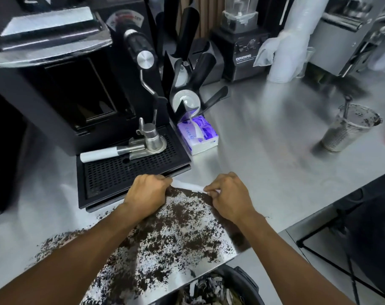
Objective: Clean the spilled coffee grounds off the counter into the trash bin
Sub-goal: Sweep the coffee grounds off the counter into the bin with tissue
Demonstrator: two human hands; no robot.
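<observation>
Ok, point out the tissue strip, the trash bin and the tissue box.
tissue strip [188, 186], head view, middle of the strip between the hands
trash bin [245, 282], head view, dark rim
tissue box [203, 137], head view, purple top face

Two bare arms come in from the 6 o'clock edge. The left hand [148, 192] and the right hand [227, 194] have nothing on them: no gloves, no rings, no watch. The arms are bare all the way down, with no sleeves in sight. The knuckles look round and bumpy. The fingers [211, 187] are short and curled.
</observation>
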